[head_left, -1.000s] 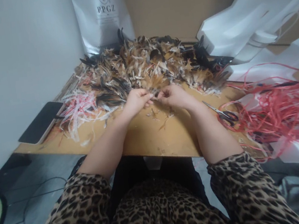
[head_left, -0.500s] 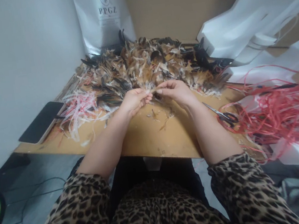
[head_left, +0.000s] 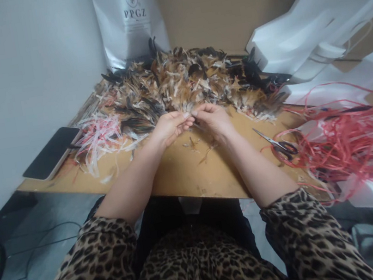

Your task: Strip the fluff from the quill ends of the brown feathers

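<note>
Just in front of a heaped pile of brown, black and white feathers (head_left: 177, 78), my two hands meet at the fingertips. My left hand (head_left: 174, 127) is closed in a pinch on a small feather, mostly hidden by the fingers. Opposite it, my right hand (head_left: 213, 119) pinches at the same feather with thumb and forefinger. Small loose feather scraps (head_left: 192, 144) lie on the tabletop (head_left: 191, 172) below the hands. To the right of my right forearm rest scissors (head_left: 280, 144) with black handles, blades pointing away to the left.
A phone (head_left: 51, 153) lies at the left table edge beside pink and white plastic strips (head_left: 99, 134). Red plastic ribbon (head_left: 351, 143) is tangled at the right. A white printed bag (head_left: 131, 26) stands behind the pile; white packaging (head_left: 315, 13) leans at the back right.
My right hand has moved slightly left, closing the gap to my left hand. The feather that showed between them is now mostly covered by fingers.
</note>
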Motion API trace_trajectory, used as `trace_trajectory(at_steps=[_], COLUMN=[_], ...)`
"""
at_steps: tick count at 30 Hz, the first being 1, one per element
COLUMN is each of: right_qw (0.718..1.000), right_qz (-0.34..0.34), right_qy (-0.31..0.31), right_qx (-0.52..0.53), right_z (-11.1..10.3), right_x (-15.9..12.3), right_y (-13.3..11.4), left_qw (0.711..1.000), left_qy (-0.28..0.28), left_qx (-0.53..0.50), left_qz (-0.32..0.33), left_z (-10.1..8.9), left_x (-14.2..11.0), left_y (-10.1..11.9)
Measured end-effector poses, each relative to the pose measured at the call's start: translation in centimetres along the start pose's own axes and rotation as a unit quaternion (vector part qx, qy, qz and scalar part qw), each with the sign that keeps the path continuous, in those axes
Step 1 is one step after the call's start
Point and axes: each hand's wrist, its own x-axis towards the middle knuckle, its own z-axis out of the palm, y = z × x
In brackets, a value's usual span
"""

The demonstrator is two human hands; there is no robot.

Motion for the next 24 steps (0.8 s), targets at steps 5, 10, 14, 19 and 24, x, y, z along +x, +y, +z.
trace_trajectory(at_steps=[5, 10, 14, 19, 24], right_qw=[0.999, 0.996, 0.991, 0.988, 0.993], right_qz=[-0.029, -0.074, -0.11, -0.13, -0.102], right_qy=[0.004, 0.01, 0.016, 0.012, 0.008], right_qx=[-0.032, -0.058, -0.076, -0.079, -0.066], right_z=[-0.1, -0.2, -0.23, -0.01, 0.15], right_x=[-0.01, 0.11, 0.19, 0.04, -0.29], right_y=[-0.08, 0.23, 0.44, 0.31, 0.01], left_qw=[1.0, 0.998, 0.997, 0.997, 0.999], left_qy=[-0.011, -0.021, -0.028, -0.034, -0.026], left_qx=[-0.016, -0.041, -0.049, -0.035, 0.016], left_qz=[-0.021, -0.039, -0.057, -0.06, -0.014], left_z=[-0.12, -0.16, -0.12, -0.14, -0.07], left_x=[-0.08, -0.06, -0.11, -0.13, -0.16], left_y=[0.05, 0.2, 0.3, 0.23, 0.05])
